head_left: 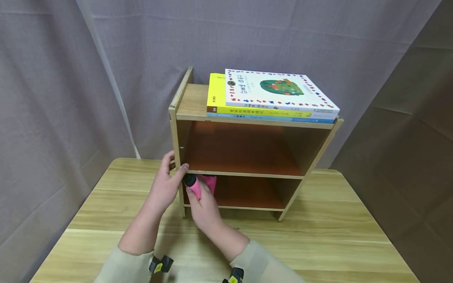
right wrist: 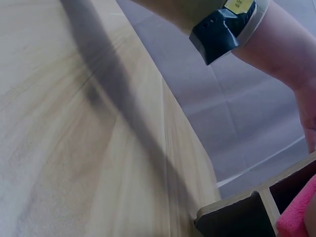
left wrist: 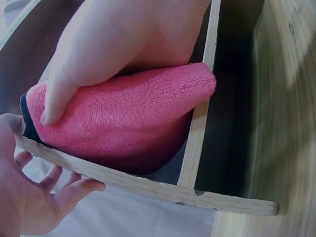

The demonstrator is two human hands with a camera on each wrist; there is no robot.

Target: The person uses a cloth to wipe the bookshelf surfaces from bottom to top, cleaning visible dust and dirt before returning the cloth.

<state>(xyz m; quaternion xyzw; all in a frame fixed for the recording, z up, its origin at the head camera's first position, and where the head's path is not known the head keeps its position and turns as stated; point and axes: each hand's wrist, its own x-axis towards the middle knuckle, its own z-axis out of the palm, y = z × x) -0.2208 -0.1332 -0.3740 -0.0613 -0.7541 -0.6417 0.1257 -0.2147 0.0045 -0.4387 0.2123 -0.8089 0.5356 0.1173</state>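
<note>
A pink fluffy cloth (head_left: pixel 210 183) with a dark edge is in the lower compartment of a small wooden shelf (head_left: pixel 247 174), at its left side. My right hand (head_left: pixel 205 208) grips the cloth, thumb on its near face; in the left wrist view the cloth (left wrist: pixel 123 111) lies bunched under that hand (left wrist: pixel 113 39), against the side panel. My left hand (head_left: pixel 166 182) holds the shelf's left side panel, thumb at the front edge and fingers outside, as the left wrist view shows of the hand (left wrist: pixel 34 192). The right wrist view catches only a corner of the cloth (right wrist: pixel 296 212).
Stacked flat on the shelf's top are a white book (head_left: pixel 247 88), a yellow book (head_left: pixel 216 92) and a blue one (head_left: pixel 276 118). The shelf stands on a wooden table (head_left: pixel 339 236), with a grey curtain (head_left: pixel 141 39) behind it. The upper compartment (head_left: pixel 244 147) shows a reddish-brown inside.
</note>
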